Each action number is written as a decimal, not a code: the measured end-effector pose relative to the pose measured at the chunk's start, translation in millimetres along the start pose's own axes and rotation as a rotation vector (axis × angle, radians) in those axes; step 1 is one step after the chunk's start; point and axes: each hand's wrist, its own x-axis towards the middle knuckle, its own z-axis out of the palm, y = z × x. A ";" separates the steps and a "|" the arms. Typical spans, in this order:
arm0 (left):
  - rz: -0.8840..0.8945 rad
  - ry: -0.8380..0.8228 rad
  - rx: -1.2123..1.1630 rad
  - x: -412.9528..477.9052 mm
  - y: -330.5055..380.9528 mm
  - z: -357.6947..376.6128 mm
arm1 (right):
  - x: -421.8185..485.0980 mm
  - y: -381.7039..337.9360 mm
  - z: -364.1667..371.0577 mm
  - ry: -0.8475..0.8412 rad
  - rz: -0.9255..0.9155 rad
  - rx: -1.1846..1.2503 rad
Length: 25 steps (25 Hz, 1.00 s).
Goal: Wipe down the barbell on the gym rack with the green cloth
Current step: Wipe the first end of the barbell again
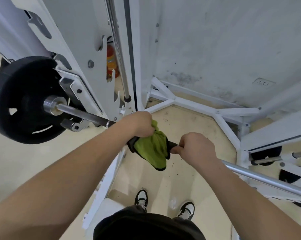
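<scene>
The steel barbell (84,115) runs from a black weight plate (19,101) at the left, across the middle, to the lower right. A green cloth (152,149) with a dark edge is draped over the bar's middle and hangs below it. My left hand (140,123) is closed on the cloth's upper part, on the bar. Just right of the cloth, my right hand (194,149) is closed around the bar itself, its thumb touching the dark grip section. The bar under the cloth and both hands is hidden.
The white rack upright (87,54) with hooks stands behind the bar, beside a chrome guide rod (119,49). White base struts (198,104) cross the beige floor. A red fire extinguisher (111,61) stands behind the rack. More plates (266,153) sit at the right. My shoes (142,199) are below.
</scene>
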 end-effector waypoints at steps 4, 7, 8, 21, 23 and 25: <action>0.012 0.147 -0.202 -20.7 65.6 35.5 | 0.9 -2.5 -1.7 0.031 -0.031 -0.102; 0.140 0.469 -0.610 -41.0 66.5 87.0 | -1.8 3.7 0.9 0.032 -0.029 -0.080; 0.148 0.565 -0.751 -52.3 51.9 104.0 | -3.0 -0.1 -0.1 0.040 -0.049 -0.086; -0.595 0.759 -2.278 -48.5 -9.2 101.7 | 19.8 -55.2 9.1 0.030 -0.177 -0.082; -0.637 0.561 -2.340 -42.7 20.6 118.7 | 21.4 -54.4 11.9 0.047 -0.166 -0.062; -0.558 0.310 -2.349 -53.1 40.3 131.6 | 23.2 -53.1 11.7 0.033 -0.178 -0.069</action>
